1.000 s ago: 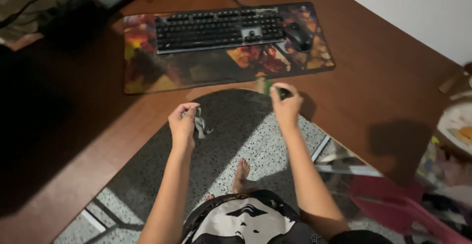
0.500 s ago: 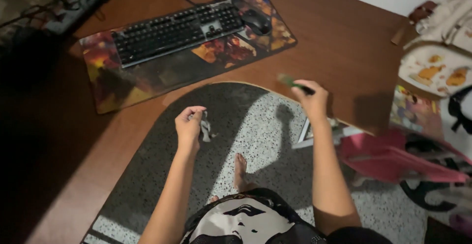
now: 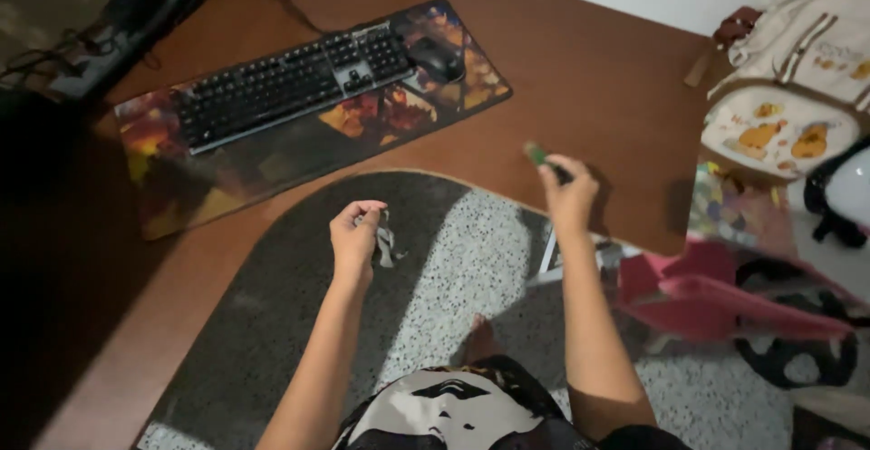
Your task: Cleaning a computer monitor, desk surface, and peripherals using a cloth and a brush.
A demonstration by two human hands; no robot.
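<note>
My left hand [image 3: 354,239] is closed around a small crumpled grey scrap [image 3: 387,246] that dangles from the fingers, held over the curved cut-out edge of the brown desk [image 3: 616,87]. My right hand [image 3: 567,192] grips a small green object [image 3: 536,154] that sticks out above the fingers, just over the desk's front edge. Both forearms reach forward from my lap.
A black keyboard [image 3: 281,83] and a black mouse [image 3: 436,58] lie on a colourful desk mat [image 3: 390,115] at the back left. Cables lie at the far left corner. A cream backpack [image 3: 797,78] and a pink chair [image 3: 725,296] stand at right. Speckled floor below.
The view has swung, so the keyboard and mat now sit further left. My right hand with the green object has shifted right over the desk edge. The left hand keeps its hold on the scrap.
</note>
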